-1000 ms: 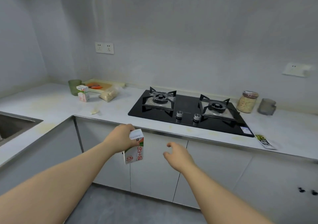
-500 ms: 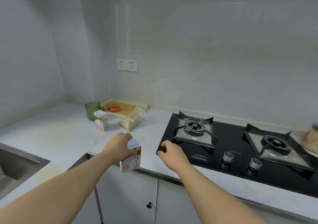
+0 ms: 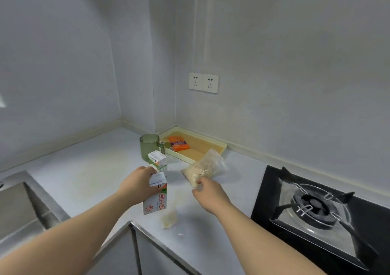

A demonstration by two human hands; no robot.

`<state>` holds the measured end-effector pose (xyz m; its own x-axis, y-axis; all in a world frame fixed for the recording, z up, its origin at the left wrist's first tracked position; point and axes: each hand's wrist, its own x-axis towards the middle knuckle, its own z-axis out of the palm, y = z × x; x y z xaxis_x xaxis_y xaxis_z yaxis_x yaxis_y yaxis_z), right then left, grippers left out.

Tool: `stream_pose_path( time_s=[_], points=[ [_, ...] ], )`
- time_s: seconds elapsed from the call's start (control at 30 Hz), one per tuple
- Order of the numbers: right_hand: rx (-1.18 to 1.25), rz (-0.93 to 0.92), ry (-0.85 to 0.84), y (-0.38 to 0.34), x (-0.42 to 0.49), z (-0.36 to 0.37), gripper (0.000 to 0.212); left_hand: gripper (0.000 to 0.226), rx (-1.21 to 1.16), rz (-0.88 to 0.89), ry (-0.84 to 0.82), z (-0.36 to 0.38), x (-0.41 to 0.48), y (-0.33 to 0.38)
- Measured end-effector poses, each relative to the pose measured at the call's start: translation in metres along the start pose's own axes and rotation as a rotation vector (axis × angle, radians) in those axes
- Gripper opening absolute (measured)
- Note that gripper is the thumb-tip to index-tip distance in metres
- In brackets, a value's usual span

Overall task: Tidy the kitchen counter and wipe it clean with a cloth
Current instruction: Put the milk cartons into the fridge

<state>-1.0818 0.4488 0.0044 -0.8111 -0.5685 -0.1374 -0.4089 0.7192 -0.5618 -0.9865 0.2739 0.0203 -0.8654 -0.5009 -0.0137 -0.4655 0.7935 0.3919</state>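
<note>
Pale grey walls (image 3: pixel 274 53) are meeting in a corner behind the white bench (image 3: pixel 88 169), where a boxed column (image 3: pixel 162 63) is standing out. A double wall socket (image 3: pixel 203 83) is sitting on the right-hand wall. A steel sink (image 3: pixel 19 207) is lying at the left, a black gas hob (image 3: pixel 316 207) at the right, and grey cupboard doors (image 3: pixel 126 253) are showing below. Soft, even light is filling the room.

Mug (image 3: pixel 149 149) left of tray (image 3: pixel 219 147)
</note>
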Motion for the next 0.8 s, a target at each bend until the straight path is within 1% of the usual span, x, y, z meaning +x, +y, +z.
stream_pose_path(
  time_s=[0.17, 0.4, 0.5, 0.63, 0.8],
  points=[
    [-0.108, -0.128, -0.059, -0.021, 0.071, 0.0, 0.043, 0.038, -0.024, -0.094, 0.066, -0.009, 0.041, -0.03],
    [-0.051, -0.187, -0.091, -0.058, 0.13, 0.026, 0.04, 0.039, -0.01, -0.192, 0.063, -0.016, 0.087, -0.072],
    [-0.043, -0.182, -0.086, -0.071, 0.152, 0.041, 0.046, 0.042, -0.011, -0.198, 0.029, -0.014, 0.108, -0.083],
    [-0.044, -0.128, -0.085, -0.086, 0.18, 0.06, 0.054, 0.045, -0.011, -0.17, -0.024, -0.01, 0.138, -0.098],
    [0.023, -0.011, -0.17, -0.093, 0.203, 0.078, 0.049, 0.051, -0.054, -0.121, -0.083, -0.002, 0.167, -0.115]
  ],
)
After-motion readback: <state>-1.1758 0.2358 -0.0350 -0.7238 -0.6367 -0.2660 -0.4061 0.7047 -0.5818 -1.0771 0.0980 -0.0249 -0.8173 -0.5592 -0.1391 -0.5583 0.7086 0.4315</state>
